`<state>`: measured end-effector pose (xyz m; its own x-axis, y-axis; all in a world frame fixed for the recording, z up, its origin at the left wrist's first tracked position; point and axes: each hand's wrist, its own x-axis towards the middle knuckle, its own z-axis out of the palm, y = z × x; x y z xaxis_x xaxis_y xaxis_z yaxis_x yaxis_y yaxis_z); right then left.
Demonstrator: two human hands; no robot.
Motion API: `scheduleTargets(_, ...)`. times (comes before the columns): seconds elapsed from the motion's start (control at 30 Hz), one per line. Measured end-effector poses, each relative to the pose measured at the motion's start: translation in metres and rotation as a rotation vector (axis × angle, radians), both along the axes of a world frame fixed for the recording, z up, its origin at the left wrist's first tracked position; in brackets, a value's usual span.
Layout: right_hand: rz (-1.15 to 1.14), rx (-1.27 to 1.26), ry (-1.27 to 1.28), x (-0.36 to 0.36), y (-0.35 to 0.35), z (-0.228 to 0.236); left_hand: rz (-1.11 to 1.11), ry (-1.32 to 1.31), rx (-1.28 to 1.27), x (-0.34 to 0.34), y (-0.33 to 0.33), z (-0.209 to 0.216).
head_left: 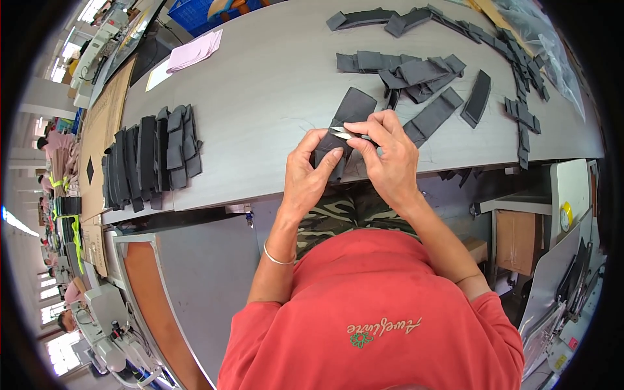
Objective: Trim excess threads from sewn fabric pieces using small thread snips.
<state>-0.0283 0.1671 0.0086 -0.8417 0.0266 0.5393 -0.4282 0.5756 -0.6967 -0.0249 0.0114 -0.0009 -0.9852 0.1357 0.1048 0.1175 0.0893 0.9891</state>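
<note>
Close in front of me, at the table's near edge, my left hand (304, 174) pinches a dark grey fabric strip (355, 106) between thumb and fingers. Small silver thread snips (340, 132) are gripped in my right hand (392, 156), their pointed blades lying across the strip. Whether the blades touch a thread cannot be made out. Just beyond my right hand lies a loose heap of similar folded strips (422, 73), and another strip (434, 116) slants beside the fingers. A single strip (476, 99) rests farther right.
Many dark strips stand in a neat row (153, 159) at the table's left. A linked trail of strips (513, 62) runs along the far right, near clear plastic film (552, 49). Pink sheets (195, 51) lie at the far left. A cardboard box (517, 242) sits below the table at right.
</note>
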Motion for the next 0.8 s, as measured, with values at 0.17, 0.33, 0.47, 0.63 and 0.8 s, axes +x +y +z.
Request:
scheduleTargets(0.17,0.016,0.03,0.072,-0.002,0.003,0.0,-0.01,-0.032,0.07,0.002,0.001,0.0)
scheduleTargets(0.33,0.364,-0.561,-0.278,-0.001,0.019,0.011,0.104,0.323,-0.127,0.0,-0.004,0.008)
scheduleTargets(0.47,0.353,-0.524,-0.268,0.001,0.022,0.02,0.386,0.674,-0.538,-0.001,-0.011,0.011)
scheduleTargets(0.63,0.339,-0.397,-0.291,0.003,0.015,0.008,0.266,0.141,0.162,0.003,-0.002,-0.031)
scheduleTargets(0.8,0.29,-0.235,-0.399,0.005,0.014,-0.007,0.188,-0.326,0.664,0.008,0.008,-0.031)
